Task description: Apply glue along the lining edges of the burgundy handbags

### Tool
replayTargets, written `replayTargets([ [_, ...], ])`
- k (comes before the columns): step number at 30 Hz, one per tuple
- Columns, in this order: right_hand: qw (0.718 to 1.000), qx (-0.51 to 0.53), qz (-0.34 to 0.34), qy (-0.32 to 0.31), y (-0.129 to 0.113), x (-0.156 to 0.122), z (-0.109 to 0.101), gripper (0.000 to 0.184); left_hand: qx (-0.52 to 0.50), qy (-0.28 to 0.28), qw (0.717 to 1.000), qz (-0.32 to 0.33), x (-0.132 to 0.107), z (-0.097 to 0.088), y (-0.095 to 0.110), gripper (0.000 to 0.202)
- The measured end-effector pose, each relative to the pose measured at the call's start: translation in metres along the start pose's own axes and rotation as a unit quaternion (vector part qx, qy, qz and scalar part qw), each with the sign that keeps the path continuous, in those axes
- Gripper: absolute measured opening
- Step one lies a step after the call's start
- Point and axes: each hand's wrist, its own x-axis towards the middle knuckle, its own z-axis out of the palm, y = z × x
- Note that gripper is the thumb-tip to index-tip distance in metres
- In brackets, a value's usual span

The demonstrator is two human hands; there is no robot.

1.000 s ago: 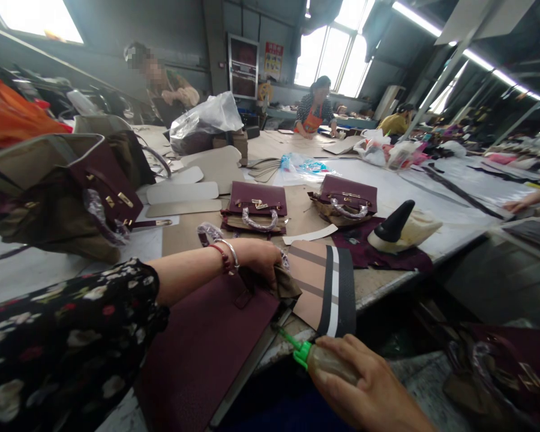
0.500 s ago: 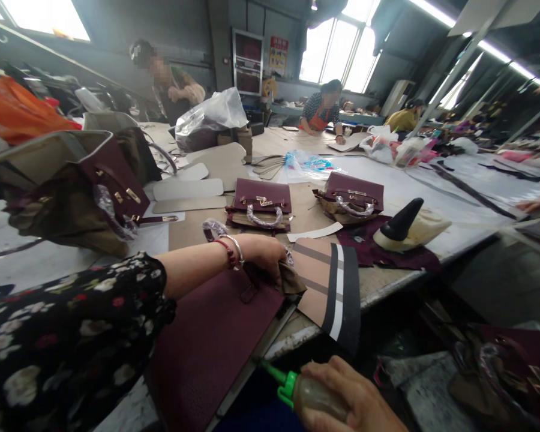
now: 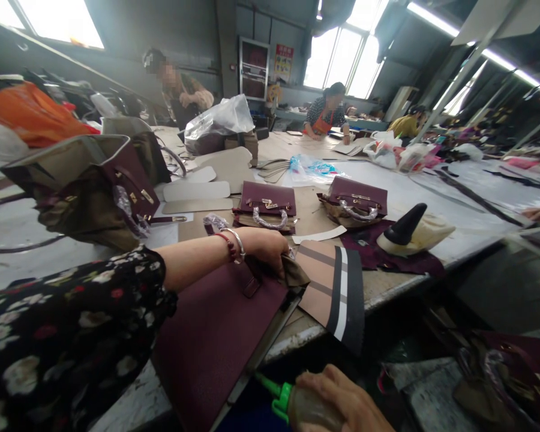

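A large burgundy handbag (image 3: 216, 327) lies tilted at the table's front edge, its side edge facing me. My left hand (image 3: 270, 247) reaches across its top, fingers closed on the brown lining (image 3: 296, 275) bunched at the bag's opening. In my right hand (image 3: 346, 399) is a squeeze bottle (image 3: 312, 408) with a green nozzle and cloudy brownish contents, seemingly glue. The nozzle tip is at the bag's pale side edge; whether it touches cannot be made out. Right of the bag, a striped tan, black and white panel (image 3: 328, 288) overhangs the table edge.
Two small burgundy bags (image 3: 267, 197) with wrapped handles stand behind my left hand. A larger open bag (image 3: 135, 174) is at left. A black-nosed cream container (image 3: 416, 237) sits on burgundy scraps at right. More bags (image 3: 522, 366) lie low right. Co-workers (image 3: 326, 114) bend over the far table.
The nozzle has slid slightly down along the bag's side edge, toward me. My left hand keeps its hold on the lining. The whole view has shifted a little.
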Motion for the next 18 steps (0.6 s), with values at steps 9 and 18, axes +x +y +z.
replayTargets([
  [9, 0.99, -0.019, -0.025, 0.14, -0.009, 0.001, -0.016, 0.039, 0.014, 0.051, 0.998, -0.034, -0.03, -0.025, -0.007, 0.035],
  [18, 0.994, -0.049, -0.03, 0.097, -0.011, 0.004, -0.004, 0.037, 0.034, 0.107, 0.994, -0.011, -0.051, -0.032, -0.01, 0.027],
])
